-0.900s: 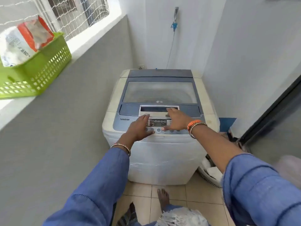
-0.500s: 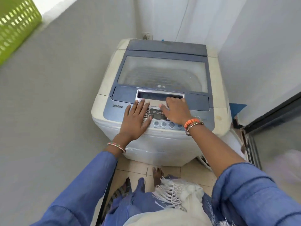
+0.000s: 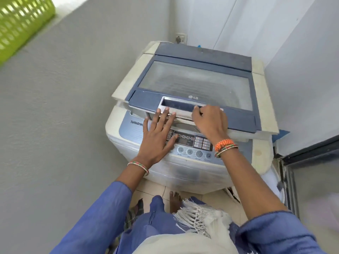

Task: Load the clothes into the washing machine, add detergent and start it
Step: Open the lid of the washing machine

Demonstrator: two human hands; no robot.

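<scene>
A white top-loading washing machine (image 3: 185, 173) stands in the corner in front of me. Its blue lid with a clear window (image 3: 194, 83) is lifted a little at the front edge, so a gap shows above the control panel (image 3: 190, 143). My right hand (image 3: 211, 123) is curled around the lid's handle recess. My left hand (image 3: 157, 136) lies flat with spread fingers on the left of the control panel, its fingertips touching the lid's front edge. No clothes or detergent are visible here.
A grey wall runs close along the left, with a green plastic basket (image 3: 20, 24) on its ledge at top left. White walls close in behind and to the right. A dark-framed door (image 3: 308, 182) stands at the right. My bare foot (image 3: 175, 200) is on the tiled floor.
The lid's front edge has risen off the machine under my right hand. My left hand slid forward to the lid edge. My head has moved closer and tilted down.
</scene>
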